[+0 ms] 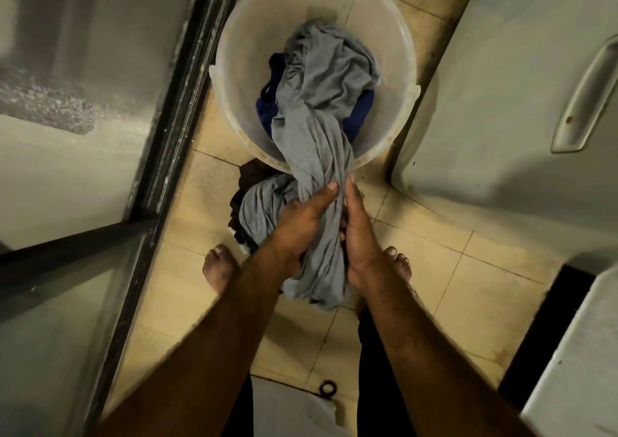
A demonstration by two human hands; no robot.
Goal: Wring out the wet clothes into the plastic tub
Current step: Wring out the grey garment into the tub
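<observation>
Both forearms reach forward from the bottom of the view, bare. Left hand [302, 222] wraps the grey garment [317, 155] from the left side, thumb lying across the twisted cloth, fingers curled under and hidden. Right hand [356, 232] presses against the same cloth from the right, fingers closed around it, only partly visible. Hands sit side by side, almost touching, the cloth bunched into a rope between them.

Beyond the hands, the grey garment runs up over the near rim of the plastic tub [234, 78] and piles loosely inside it. Dark blue clothing [267, 112] lies under the grey pile in the tub, showing on the left and a bit on the right. A tail of the grey garment hangs below the hands toward the floor. Another fold of grey cloth bulges just left of the left hand, over a dark brown garment [252, 172] lying on the floor against the tub's near wall.

Tub is translucent white, round, standing on the beige tiled floor [434, 262]. Bare feet on the tiles below and to either side of the hands. Glass door with dark frame [174, 108] far left of the hands; white appliance with a handle [501, 85] to the right. Small dark ring [327, 388] on the floor near the person's body.
</observation>
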